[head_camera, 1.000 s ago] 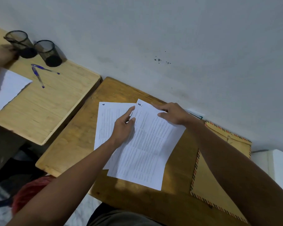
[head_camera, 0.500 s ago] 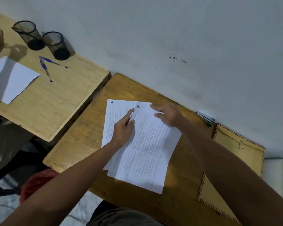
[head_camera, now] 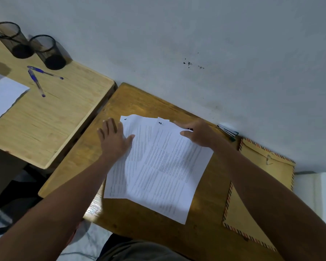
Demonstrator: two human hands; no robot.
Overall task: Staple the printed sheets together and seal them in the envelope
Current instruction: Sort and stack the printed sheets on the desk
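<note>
Both hands lie flat with fingers spread, left hand (head_camera: 114, 140) and right hand (head_camera: 198, 133) pressing the printed sheets (head_camera: 158, 166).

two mesh pen cups (head_camera: 27, 45), blue pens (head_camera: 38, 77), blank sheet (head_camera: 4, 97)

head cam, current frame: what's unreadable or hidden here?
- Printed sheets, head view: text too small to read; left hand and right hand cover parts.
- Envelope: right forearm crosses it.
- Object against the wall: too small to identify.
- Blank paper: cut by left edge.
</note>
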